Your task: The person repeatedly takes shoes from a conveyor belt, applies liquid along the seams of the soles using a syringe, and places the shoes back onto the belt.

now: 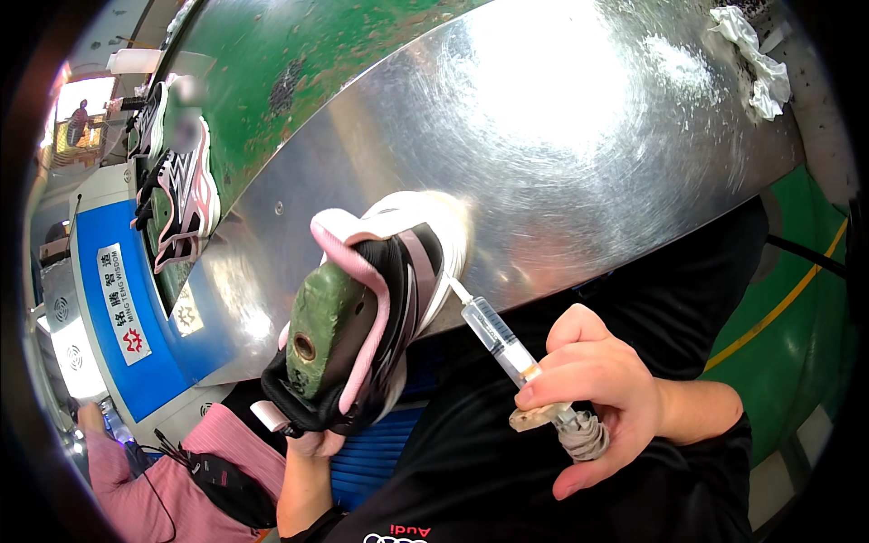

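My left hand [317, 443] grips a sneaker [421, 262] from beneath its toe end; most of the fingers are hidden under the shoe. The sneaker is black, white and pink, and its heel end rests on or just over the metal table edge. Inside its opening sits a green shoe last [330, 330] with a round metal-rimmed hole. My right hand [602, 389] is closed around a clear syringe [498, 335], whose plunger end is wrapped in grey material. The syringe's white tip touches or nearly touches the shoe's side, close to the sole.
A shiny metal tabletop [380, 136] borders a green conveyor belt [335, 45]. More sneakers [186, 190] stand at the far left, above a blue panel [136, 299]. Crumpled white tissue [760, 68] lies at the far right. A person in a pink striped garment [231, 443] is at lower left.
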Demonstrator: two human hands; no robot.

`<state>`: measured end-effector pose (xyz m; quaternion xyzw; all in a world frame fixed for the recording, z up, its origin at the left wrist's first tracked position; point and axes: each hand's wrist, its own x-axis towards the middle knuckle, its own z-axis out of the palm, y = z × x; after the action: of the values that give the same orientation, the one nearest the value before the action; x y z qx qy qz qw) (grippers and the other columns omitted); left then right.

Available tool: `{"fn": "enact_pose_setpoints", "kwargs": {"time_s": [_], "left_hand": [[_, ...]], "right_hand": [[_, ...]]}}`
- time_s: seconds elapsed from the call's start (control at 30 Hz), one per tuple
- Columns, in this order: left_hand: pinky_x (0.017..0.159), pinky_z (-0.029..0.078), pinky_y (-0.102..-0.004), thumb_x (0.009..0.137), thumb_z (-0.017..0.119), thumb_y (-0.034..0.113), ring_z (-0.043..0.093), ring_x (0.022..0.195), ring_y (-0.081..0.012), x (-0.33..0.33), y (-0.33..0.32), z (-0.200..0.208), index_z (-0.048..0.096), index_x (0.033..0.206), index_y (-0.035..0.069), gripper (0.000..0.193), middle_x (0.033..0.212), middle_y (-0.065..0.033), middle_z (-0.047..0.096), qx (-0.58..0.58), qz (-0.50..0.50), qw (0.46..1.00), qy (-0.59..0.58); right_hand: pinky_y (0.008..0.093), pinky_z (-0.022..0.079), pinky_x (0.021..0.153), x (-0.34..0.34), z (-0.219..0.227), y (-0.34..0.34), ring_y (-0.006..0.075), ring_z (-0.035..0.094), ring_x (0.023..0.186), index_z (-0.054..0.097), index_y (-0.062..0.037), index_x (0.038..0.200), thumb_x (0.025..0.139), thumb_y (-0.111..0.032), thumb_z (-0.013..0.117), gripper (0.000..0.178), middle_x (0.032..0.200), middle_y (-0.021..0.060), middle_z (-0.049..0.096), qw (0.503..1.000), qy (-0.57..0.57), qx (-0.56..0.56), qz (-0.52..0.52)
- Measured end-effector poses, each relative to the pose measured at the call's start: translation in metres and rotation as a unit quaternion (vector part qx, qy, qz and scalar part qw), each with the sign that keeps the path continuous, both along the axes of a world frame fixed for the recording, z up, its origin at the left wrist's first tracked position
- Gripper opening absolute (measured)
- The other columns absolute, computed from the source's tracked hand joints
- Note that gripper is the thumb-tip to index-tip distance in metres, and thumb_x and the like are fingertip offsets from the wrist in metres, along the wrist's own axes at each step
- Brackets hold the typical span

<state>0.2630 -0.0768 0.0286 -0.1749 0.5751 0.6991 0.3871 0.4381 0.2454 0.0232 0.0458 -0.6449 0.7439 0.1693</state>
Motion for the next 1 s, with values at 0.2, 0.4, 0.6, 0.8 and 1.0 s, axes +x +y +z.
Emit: {"fn": "enact_pose_setpoints", "kwargs": {"time_s": [0.2,0.4,0.6,0.8,1.0], "left_hand": [[0.104,0.035,-0.0460,0.062,0.064,0.009,0.045,0.123,-0.0353,0.036,0.030,0.000,0.028,0.139,0.000,0.086,0.136,-0.0206,0.042,0.061,-0.036,0.997,-0.031],[0.099,0.040,-0.0419,0.064,0.060,-0.008,0.051,0.114,-0.0289,0.053,0.026,-0.001,0.026,0.141,0.004,0.085,0.126,-0.0146,0.048,0.189,-0.082,0.965,-0.161],[0.088,0.047,-0.0376,0.066,0.058,-0.010,0.053,0.110,-0.0283,0.056,0.058,0.003,0.026,0.138,-0.003,0.080,0.117,-0.0175,0.051,0.239,-0.080,0.946,-0.206],[0.082,0.049,-0.0319,0.067,0.057,-0.012,0.055,0.109,-0.0241,0.053,0.069,-0.021,0.027,0.137,-0.002,0.077,0.118,-0.0167,0.053,0.368,-0.131,0.873,-0.292],[0.081,0.050,-0.0302,0.068,0.058,-0.012,0.055,0.109,-0.0221,0.058,0.111,-0.023,0.030,0.137,0.004,0.076,0.121,-0.0133,0.053,0.381,-0.166,0.863,-0.288]], "right_hand": [[0.0291,0.031,0.070,-0.002,0.009,-0.001,0.0141,0.051,0.072,0.060,-0.0042,0.109,0.058,-0.043,0.084,0.068,0.093,0.0008,0.067,1.000,-0.009,0.026,-0.008],[0.0281,0.029,0.068,-0.006,0.023,-0.004,0.0123,0.051,0.070,0.060,-0.0035,0.107,0.057,-0.050,0.084,0.072,0.089,0.0012,0.067,0.999,-0.010,0.033,0.000],[0.0273,0.029,0.068,-0.004,0.043,-0.002,0.0125,0.045,0.069,0.061,-0.0035,0.106,0.055,-0.048,0.085,0.072,0.087,0.0006,0.068,0.997,-0.052,0.038,0.036],[0.0265,0.029,0.067,0.017,0.069,0.003,0.0110,0.050,0.070,0.063,-0.0018,0.105,0.058,-0.045,0.085,0.067,0.088,0.0022,0.068,0.989,-0.118,0.025,0.084],[0.0332,0.033,0.066,0.041,0.100,0.019,0.0190,0.052,0.063,0.063,-0.0018,0.100,0.060,-0.052,0.079,0.066,0.081,0.0019,0.066,0.985,-0.115,0.081,0.097]]}}
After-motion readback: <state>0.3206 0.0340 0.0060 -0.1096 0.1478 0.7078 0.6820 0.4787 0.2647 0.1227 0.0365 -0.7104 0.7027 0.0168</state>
